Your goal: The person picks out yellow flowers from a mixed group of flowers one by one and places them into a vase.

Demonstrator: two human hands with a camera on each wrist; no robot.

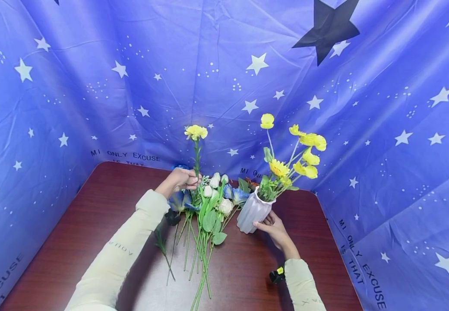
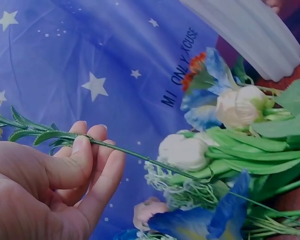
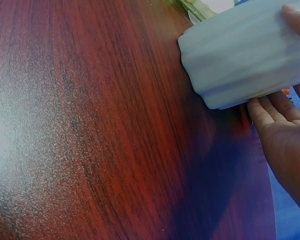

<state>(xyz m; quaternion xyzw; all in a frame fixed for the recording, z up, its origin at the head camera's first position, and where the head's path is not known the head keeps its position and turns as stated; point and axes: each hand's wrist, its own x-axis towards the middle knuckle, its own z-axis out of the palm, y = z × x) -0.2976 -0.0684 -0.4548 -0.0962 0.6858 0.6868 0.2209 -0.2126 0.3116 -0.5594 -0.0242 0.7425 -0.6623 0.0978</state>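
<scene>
My left hand point(image 1: 179, 179) pinches the green stem of a yellow carnation point(image 1: 196, 132) between thumb and fingers. The bloom stands upright above the hand, against the backdrop. In the left wrist view the thin stem point(image 2: 135, 154) runs down past the fingertips, over the other flowers. My right hand point(image 1: 276, 232) grips a white fluted vase point(image 1: 252, 214) from its right side, thumb in front. The vase leans, mouth toward the upper right, and holds several yellow flowers point(image 1: 279, 167). Its base point(image 3: 197, 75) shows in the right wrist view, close over the table.
A pile of artificial flowers lies between the hands on the brown table point(image 1: 92, 242): white tulips point(image 1: 207, 191), a pale rose point(image 1: 225, 206), blue flowers point(image 1: 237, 194). A loose green stem point(image 1: 165, 250) lies left of them. A blue starred backdrop point(image 1: 193, 77) surrounds the table.
</scene>
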